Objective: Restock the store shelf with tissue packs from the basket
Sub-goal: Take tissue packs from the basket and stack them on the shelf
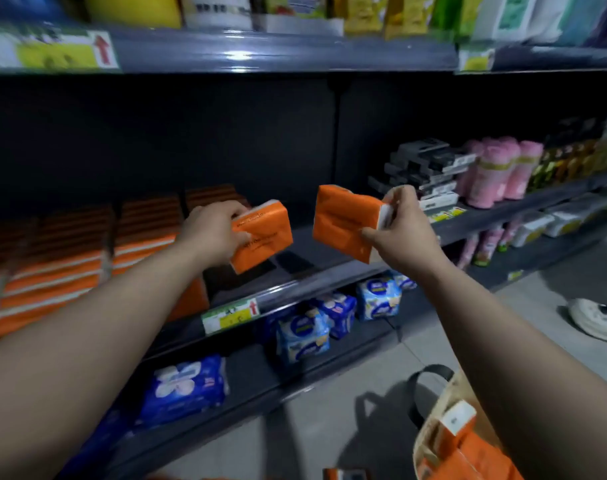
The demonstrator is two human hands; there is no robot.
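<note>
The left hand (208, 233) is reaching forward on an outstretched arm, its fingers curling round the end of an orange tissue pack (265, 235). The right hand (404, 232) is pinching a second pack (343, 221) by its white end (tilted, wrapper slightly creased). Both packs are hovering above the shelf (305, 258), near the stacked packs (63, 268). The basket (430, 424) is sitting lower right.

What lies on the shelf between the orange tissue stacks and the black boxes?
Head view: only bare dark shelf. In front of it, the left hand holds the left pack, the right hand the right pack.
</note>
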